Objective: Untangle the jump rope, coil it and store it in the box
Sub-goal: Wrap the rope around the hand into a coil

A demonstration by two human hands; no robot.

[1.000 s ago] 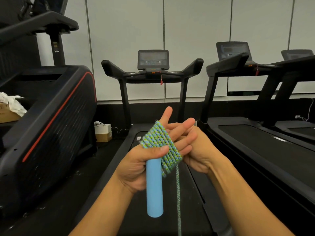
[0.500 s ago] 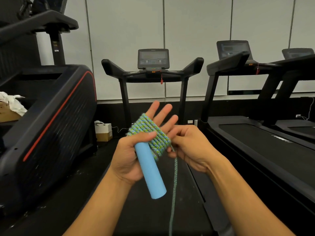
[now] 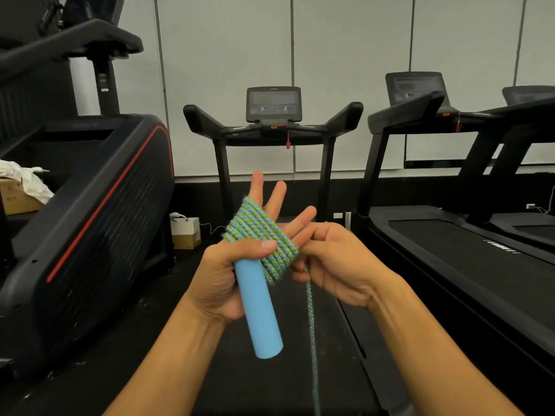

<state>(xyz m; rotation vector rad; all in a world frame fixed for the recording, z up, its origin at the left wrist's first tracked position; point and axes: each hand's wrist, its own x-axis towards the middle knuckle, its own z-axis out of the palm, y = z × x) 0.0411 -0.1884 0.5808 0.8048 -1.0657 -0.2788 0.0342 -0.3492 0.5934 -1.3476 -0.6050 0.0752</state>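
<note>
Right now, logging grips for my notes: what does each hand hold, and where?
Left hand pins the blue handle by its top under the thumb; right hand pinches the rope just below the coil.

Even, soft indoor light fills the room, brightest on the pale panelled wall [image 3: 345,70], which shows no hard glare. The black treadmills [image 3: 271,127] and the dark floor [image 3: 99,355] swallow detail and sit near underexposure, with only faint sheen on the plastic housings. Shadows are weak and diffuse. The wide-angle lens bows the wall seams and leans the machines outward at the edges. The near forearms at the bottom look slightly soft; the centre is fairly sharp, with mild compression smear.
</note>
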